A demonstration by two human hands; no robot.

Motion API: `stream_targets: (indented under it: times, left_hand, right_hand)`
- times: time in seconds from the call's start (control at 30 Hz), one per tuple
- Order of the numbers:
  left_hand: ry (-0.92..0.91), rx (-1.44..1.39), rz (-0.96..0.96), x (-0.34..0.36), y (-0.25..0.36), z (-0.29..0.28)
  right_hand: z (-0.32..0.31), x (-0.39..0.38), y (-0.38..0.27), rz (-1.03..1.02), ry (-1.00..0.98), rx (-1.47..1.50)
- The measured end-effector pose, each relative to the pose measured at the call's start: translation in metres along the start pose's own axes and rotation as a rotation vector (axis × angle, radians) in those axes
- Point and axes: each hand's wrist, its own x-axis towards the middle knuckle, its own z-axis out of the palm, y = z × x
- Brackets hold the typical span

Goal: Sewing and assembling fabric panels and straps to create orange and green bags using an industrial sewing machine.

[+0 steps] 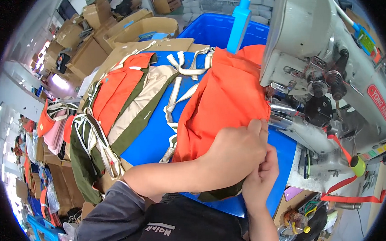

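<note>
Orange fabric (226, 97): bunched over the blue tabletop (146, 144), its right edge at the sewing machine (298, 25).
Left hand (239, 150): fingertips pinching the fabric's edge, near the machine.
Right hand (262, 177): just below, thumb and fingers curled together; cannot tell whether they grip fabric.
Orange-and-green bundle (118, 93): left, partly on the tabletop.
Blue bin (206, 27): beyond the tabletop.

Your left hand (237, 155) blocks part of your right hand (258, 184), so can't tell whether that one's pinching the orange fabric (226, 97). Top of the sewing machine (303, 29) is cropped; far-left clutter (31, 142) looks blurry.
</note>
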Motion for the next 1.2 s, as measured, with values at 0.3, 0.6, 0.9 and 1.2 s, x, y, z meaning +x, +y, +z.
stream_targets:
  times: [0.3,0.6,0.9,1.2]
  left_hand:
    - [0.108,-0.044,-0.051,0.015,-0.005,0.007]
    - [0.210,-0.110,-0.057,0.026,-0.010,0.014]
    - [0.244,-0.067,-0.176,-0.005,-0.004,0.008]
    - [0.106,-0.011,0.018,-0.042,-0.022,0.014]
  right_hand:
    - [0.002,0.014,-0.004,0.025,0.032,0.009]
    - [-0.003,0.029,-0.003,0.016,0.020,-0.017]
    - [-0.001,0.020,0.002,0.020,0.094,-0.182]
    - [0.004,0.007,0.010,-0.148,0.138,-0.534]
